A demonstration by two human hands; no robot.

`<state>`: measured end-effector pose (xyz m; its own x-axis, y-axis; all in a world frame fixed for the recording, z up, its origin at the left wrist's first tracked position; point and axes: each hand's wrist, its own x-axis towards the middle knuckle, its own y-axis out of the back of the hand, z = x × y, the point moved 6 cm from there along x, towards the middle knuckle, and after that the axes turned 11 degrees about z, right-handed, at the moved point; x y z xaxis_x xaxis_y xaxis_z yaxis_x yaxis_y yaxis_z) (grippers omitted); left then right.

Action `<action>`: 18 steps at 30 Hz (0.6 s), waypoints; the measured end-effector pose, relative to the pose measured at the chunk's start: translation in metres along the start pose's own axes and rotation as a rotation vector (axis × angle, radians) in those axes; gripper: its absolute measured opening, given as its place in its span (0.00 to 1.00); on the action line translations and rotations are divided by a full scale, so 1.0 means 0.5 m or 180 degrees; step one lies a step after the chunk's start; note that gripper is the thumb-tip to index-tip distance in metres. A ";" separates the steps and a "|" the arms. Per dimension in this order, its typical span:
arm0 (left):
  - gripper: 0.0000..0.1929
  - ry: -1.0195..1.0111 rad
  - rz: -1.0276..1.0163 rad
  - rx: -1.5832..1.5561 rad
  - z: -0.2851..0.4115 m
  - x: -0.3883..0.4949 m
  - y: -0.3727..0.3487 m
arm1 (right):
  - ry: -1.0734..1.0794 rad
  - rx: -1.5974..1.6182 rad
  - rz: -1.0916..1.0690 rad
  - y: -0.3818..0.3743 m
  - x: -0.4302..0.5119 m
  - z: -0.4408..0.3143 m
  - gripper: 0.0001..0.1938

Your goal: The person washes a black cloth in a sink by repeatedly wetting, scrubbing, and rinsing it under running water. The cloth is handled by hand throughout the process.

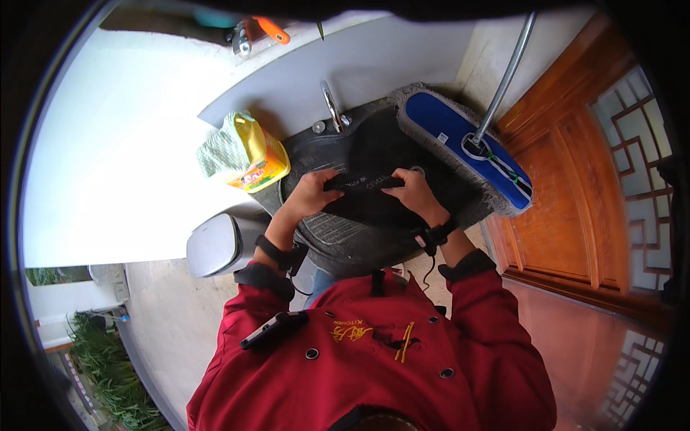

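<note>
Between both hands a piece of black fabric [358, 199] is stretched, bearing white writing along its upper edge. My left hand [311, 193] pinches its left end, thumb and fingers pressed together. At the other end my right hand [416, 195] grips it the same way. Beneath is a dark stone-like sink [334, 234] with ribbed sides; fabric and basin are so alike in colour that the lower edge of the cloth is hard to make out. A chrome faucet [335, 108] rises from the back rim, beyond my hands.
A blue flat mop [447, 121] with grey fringe leans over the sink's right side. On the left stand a yellow jug [264, 167] with a patterned cloth [223, 148] over it, and a grey bin [213, 245] below. A carved wooden door [560, 199] borders the right.
</note>
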<state>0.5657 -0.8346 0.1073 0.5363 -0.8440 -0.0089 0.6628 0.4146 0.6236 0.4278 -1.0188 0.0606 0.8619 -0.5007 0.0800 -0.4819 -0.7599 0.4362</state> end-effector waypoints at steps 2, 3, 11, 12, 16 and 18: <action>0.23 0.0044 -0.0303 0.0399 -0.048 0.034 -0.003 | -0.0293 0.0725 0.0038 -0.026 -0.005 -0.011 0.14; 0.26 0.0009 -0.0480 0.0185 -0.072 0.058 -0.004 | -0.0246 0.1230 0.0061 -0.043 -0.009 -0.022 0.14; 0.36 -0.1366 -0.0015 0.0694 -0.234 0.337 -0.012 | -0.1094 0.0408 0.0904 -0.199 -0.016 -0.042 0.32; 0.34 -0.1283 0.0016 0.0825 -0.254 0.366 -0.021 | -0.0940 0.0413 0.0887 -0.212 -0.013 -0.062 0.29; 0.32 -0.1389 0.0073 0.1012 -0.314 0.375 -0.057 | -0.1283 -0.0093 0.0641 -0.271 -0.009 -0.093 0.20; 0.34 -0.0272 -0.0831 0.1177 -0.379 0.339 -0.082 | -0.1054 -0.0394 0.0470 -0.305 -0.005 -0.107 0.18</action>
<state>0.7283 -0.9299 -0.0682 0.3209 -0.9355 -0.1481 0.5307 0.0481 0.8462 0.5076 -0.8791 0.0419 0.6773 -0.7232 -0.1351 -0.5570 -0.6240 0.5481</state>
